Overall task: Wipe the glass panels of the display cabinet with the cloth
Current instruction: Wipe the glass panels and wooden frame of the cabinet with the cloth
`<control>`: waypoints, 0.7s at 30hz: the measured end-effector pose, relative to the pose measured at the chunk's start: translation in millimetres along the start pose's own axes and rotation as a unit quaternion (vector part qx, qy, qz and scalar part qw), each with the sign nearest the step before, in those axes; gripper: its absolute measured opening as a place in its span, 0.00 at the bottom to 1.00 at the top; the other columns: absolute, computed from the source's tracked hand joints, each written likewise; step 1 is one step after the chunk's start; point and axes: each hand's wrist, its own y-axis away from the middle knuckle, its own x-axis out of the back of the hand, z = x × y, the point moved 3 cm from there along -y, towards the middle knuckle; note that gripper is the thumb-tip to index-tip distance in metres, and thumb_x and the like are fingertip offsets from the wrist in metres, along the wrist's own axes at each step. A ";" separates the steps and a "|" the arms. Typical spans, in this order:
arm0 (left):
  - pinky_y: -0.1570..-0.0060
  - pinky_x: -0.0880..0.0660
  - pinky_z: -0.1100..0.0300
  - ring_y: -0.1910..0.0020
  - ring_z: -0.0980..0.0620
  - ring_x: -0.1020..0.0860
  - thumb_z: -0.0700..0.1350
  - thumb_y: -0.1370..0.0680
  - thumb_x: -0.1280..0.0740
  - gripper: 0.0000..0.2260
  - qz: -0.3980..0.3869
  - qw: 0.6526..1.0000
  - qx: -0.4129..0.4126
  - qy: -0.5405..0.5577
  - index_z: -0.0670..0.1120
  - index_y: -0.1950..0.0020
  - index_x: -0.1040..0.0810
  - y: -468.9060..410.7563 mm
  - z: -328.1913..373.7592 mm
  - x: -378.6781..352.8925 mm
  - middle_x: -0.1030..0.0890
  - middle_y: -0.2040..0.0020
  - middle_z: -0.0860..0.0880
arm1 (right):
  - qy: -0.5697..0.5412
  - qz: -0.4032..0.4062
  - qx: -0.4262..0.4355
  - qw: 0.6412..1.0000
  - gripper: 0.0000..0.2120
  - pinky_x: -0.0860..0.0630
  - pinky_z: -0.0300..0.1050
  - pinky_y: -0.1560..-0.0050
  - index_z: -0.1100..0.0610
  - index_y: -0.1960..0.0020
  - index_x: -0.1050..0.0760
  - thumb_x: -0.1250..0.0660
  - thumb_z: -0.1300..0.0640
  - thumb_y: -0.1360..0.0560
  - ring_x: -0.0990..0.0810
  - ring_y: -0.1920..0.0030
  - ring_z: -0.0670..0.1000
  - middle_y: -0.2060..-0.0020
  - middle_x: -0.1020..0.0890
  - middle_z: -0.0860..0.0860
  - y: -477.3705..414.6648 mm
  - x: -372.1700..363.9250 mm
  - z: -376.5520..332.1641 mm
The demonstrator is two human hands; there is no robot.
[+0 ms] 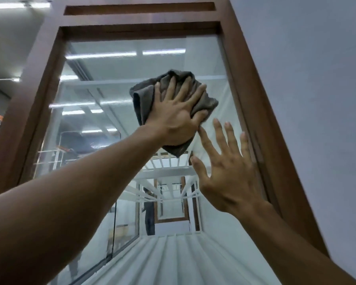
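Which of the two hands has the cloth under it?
The left hand, spread flat and pressing the grey cloth on the glass panel. The right hand is bare, lower down beside the wooden frame.

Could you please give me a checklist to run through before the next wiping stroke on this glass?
1. Cloth against the glass: ok, the left hand presses it on with spread fingers.
2. Cloth laid smooth: not ok, it is bunched and folded.
3. Right hand out of the cloth's way: not ok, it is open just below and right of the cloth.
4. Right hand touching the glass: cannot tell.
5. Room to wipe upward: ok, bare glass lies between cloth and frame top.
6. Streaks on the glass: cannot tell, reflections cover it.
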 end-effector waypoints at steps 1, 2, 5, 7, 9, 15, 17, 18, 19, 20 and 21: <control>0.21 0.69 0.38 0.17 0.45 0.65 0.66 0.19 0.59 0.31 -0.002 0.999 -0.034 0.009 0.62 0.16 0.58 8.0 -0.5 -2.8 0.60 0.14 0.51 | -0.004 0.002 0.000 1.000 0.34 0.66 0.61 0.19 0.40 0.17 0.60 0.63 0.32 0.21 0.66 0.18 0.51 0.17 0.63 0.48 0.2 -0.3 0.1; 0.21 0.69 0.40 0.17 0.46 0.65 0.66 0.19 0.59 0.31 -0.003 0.999 -0.050 0.014 0.63 0.16 0.57 13.9 -7.7 -2.2 0.60 0.14 0.51 | -0.009 0.002 -0.001 1.000 0.34 0.66 0.61 0.19 0.40 0.17 0.59 0.62 0.32 0.21 0.66 0.17 0.51 0.17 0.62 0.48 0.0 -2.2 -2.1; 0.21 0.68 0.38 0.16 0.45 0.64 0.68 0.20 0.58 0.32 0.005 1.000 0.026 -0.001 0.62 0.16 0.57 -0.1 -21.1 4.3 0.60 0.14 0.50 | -0.015 0.004 -0.007 1.000 0.35 0.68 0.59 0.20 0.40 0.17 0.60 0.62 0.32 0.21 0.67 0.18 0.50 0.17 0.63 0.48 0.7 -2.6 0.2; 0.22 0.67 0.34 0.16 0.41 0.63 0.66 0.18 0.57 0.32 0.015 0.997 0.079 -0.008 0.59 0.15 0.58 -19.6 -3.0 4.2 0.60 0.14 0.49 | -0.022 0.018 -0.027 0.999 0.36 0.68 0.58 0.19 0.42 0.16 0.60 0.61 0.31 0.22 0.67 0.18 0.50 0.17 0.63 0.49 2.8 -0.6 5.3; 0.22 0.67 0.32 0.17 0.39 0.64 0.64 0.16 0.55 0.31 0.011 0.999 0.046 0.000 0.58 0.15 0.58 -32.9 28.9 0.9 0.60 0.14 0.48 | -0.033 0.030 -0.040 0.998 0.37 0.67 0.55 0.18 0.45 0.16 0.59 0.60 0.31 0.22 0.67 0.18 0.49 0.17 0.62 0.49 6.1 0.9 9.0; 0.22 0.68 0.35 0.16 0.42 0.64 0.65 0.17 0.56 0.31 -0.002 0.999 -0.047 0.012 0.59 0.15 0.56 -41.7 51.2 -2.3 0.58 0.14 0.48 | -0.046 0.032 -0.042 0.998 0.39 0.74 0.44 0.23 0.46 0.16 0.62 0.60 0.31 0.22 0.70 0.19 0.46 0.18 0.65 0.46 12.0 3.2 13.2; 0.22 0.68 0.34 0.16 0.41 0.64 0.64 0.16 0.55 0.30 -0.001 1.000 -0.028 0.005 0.59 0.15 0.57 -42.6 58.3 -2.7 0.59 0.14 0.48 | -0.049 0.032 -0.048 0.997 0.39 0.73 0.44 0.22 0.47 0.16 0.63 0.60 0.31 0.22 0.69 0.19 0.45 0.18 0.64 0.45 12.5 3.2 13.5; 0.22 0.68 0.34 0.16 0.41 0.64 0.64 0.16 0.54 0.30 -0.007 0.999 -0.041 0.004 0.59 0.15 0.57 -41.1 60.4 -2.7 0.59 0.14 0.49 | -0.046 0.029 -0.047 0.997 0.39 0.73 0.44 0.22 0.48 0.17 0.63 0.60 0.31 0.22 0.69 0.19 0.45 0.18 0.64 0.45 12.3 2.9 13.4; 0.22 0.68 0.35 0.17 0.42 0.64 0.65 0.16 0.54 0.30 -0.014 0.998 -0.061 0.008 0.60 0.15 0.57 -37.6 59.3 -2.8 0.59 0.14 0.49 | -0.042 0.030 -0.045 0.998 0.39 0.72 0.45 0.22 0.48 0.16 0.63 0.60 0.31 0.22 0.69 0.19 0.46 0.18 0.64 0.46 12.3 2.3 13.6; 0.22 0.68 0.36 0.16 0.43 0.65 0.66 0.16 0.54 0.30 -0.016 0.997 -0.077 0.015 0.61 0.15 0.57 -32.7 53.9 -2.4 0.59 0.14 0.49 | -0.035 0.034 -0.043 0.998 0.39 0.71 0.47 0.20 0.49 0.16 0.61 0.59 0.32 0.21 0.68 0.18 0.47 0.17 0.63 0.47 12.2 2.0 13.1; 0.22 0.68 0.36 0.16 0.44 0.64 0.67 0.16 0.53 0.31 -0.013 0.997 -0.079 0.022 0.61 0.15 0.56 -26.3 44.6 -1.4 0.59 0.14 0.50 | -0.025 0.041 -0.043 0.998 0.39 0.68 0.51 0.19 0.51 0.16 0.59 0.58 0.34 0.21 0.65 0.17 0.49 0.17 0.60 0.50 11.9 1.6 11.9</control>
